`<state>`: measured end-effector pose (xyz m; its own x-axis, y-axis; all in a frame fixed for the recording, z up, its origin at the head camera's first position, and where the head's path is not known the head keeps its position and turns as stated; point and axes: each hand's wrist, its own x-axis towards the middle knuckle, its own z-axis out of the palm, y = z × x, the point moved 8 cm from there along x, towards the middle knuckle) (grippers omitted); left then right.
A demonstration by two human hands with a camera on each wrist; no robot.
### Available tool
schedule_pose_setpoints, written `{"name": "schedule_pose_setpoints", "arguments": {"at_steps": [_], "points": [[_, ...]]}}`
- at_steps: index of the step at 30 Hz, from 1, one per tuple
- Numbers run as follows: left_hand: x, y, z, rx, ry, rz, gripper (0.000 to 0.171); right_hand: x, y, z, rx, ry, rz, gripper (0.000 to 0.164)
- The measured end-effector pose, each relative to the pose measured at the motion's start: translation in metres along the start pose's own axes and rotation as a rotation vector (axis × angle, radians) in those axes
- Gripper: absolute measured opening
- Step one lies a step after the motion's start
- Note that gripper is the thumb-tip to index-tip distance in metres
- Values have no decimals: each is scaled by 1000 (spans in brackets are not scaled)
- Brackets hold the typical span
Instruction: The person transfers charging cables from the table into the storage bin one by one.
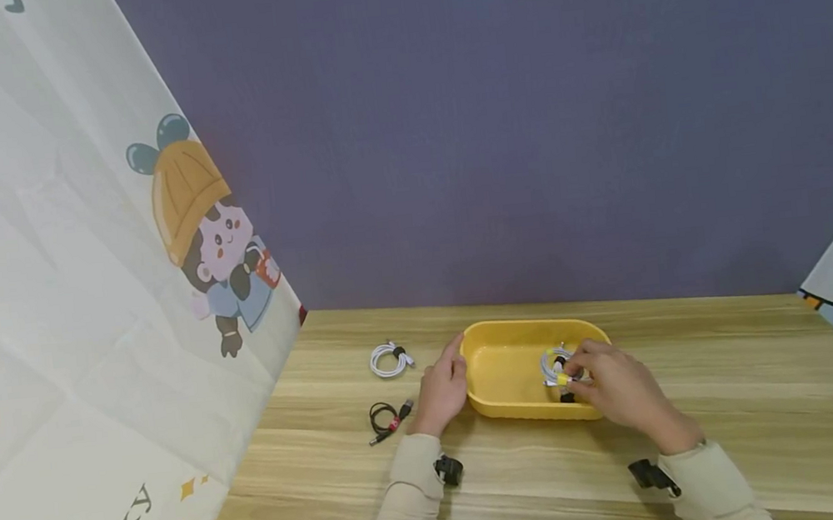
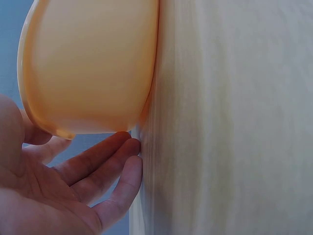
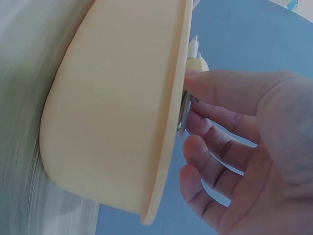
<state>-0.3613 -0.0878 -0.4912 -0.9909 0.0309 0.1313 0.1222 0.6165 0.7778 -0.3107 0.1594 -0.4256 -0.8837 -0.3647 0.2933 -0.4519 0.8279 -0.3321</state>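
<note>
A coiled whitish cable (image 1: 550,367) with yellow parts is pinched between the thumb and fingers of my right hand (image 1: 623,387), over the right part of a yellow tub (image 1: 506,410). In the right wrist view, a white plug (image 3: 193,48) sticks up past the tub's rim, and the rest of the coil is mostly behind that rim. Black pieces (image 1: 567,398) show beneath the coil inside the tub. My left hand (image 1: 440,390) rests against the tub's left end. In the left wrist view, its fairly straight fingers (image 2: 105,161) touch the outer wall, thumb near the rim.
Left of the tub lie a coiled white cable (image 1: 389,361) with a black strap and, nearer to me, a black cable (image 1: 387,420) with a red tie. The wooden table (image 1: 543,482) meets a dark blue backdrop (image 1: 525,132) behind and a printed white sheet (image 1: 71,268) at left.
</note>
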Motion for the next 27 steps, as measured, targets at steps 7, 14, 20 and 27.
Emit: {"name": "schedule_pose_setpoints", "arguments": {"at_steps": [7, 14, 20, 27], "points": [[0, 0, -1, 12, 8, 2, 47, 4, -4, 4, 7, -27, -3, 9], [-1, 1, -2, 35, 33, 18, 46, 9, -8, 10, 22, -41, -22, 9], [0, 1, -2, 24, 26, 15, 46, 13, -9, 17, 60, -89, -6, 7], [1, -2, 0, 9, 9, 2, 47, 17, -9, 25, 74, -125, -11, 10]]}}
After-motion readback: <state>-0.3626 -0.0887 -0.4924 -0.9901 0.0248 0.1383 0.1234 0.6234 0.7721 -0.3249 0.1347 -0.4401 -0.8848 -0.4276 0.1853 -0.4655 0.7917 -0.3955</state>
